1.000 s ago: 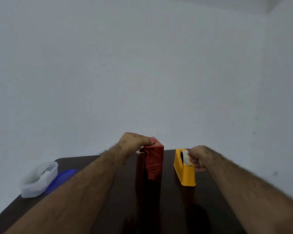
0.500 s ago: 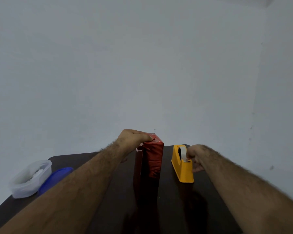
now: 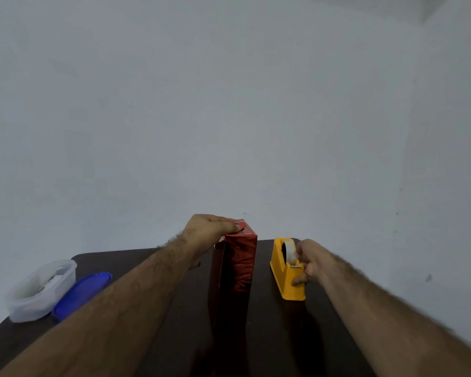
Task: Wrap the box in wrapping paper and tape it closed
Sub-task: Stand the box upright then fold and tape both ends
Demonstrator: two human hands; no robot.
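Note:
A box wrapped in red paper point(image 3: 239, 262) stands upright on the dark table point(image 3: 152, 270). My left hand point(image 3: 210, 231) lies over its top left edge, fingers pressing on the folded paper at the top. To its right sits a yellow tape dispenser point(image 3: 286, 270) with a roll of clear tape point(image 3: 291, 251). My right hand point(image 3: 312, 261) is at the dispenser's near end, fingers pinching the tape end by the cutter, thumb against the dispenser's side.
A clear plastic container point(image 3: 40, 291) stands at the table's left edge with its blue lid point(image 3: 82, 293) lying beside it. A plain white wall rises just behind the table. The table's far edge runs close behind the box and dispenser.
My right hand has moved from the tape roll toward the near cutter end of the dispenser. My left hand stays on the box top. The camera view has shifted slightly.

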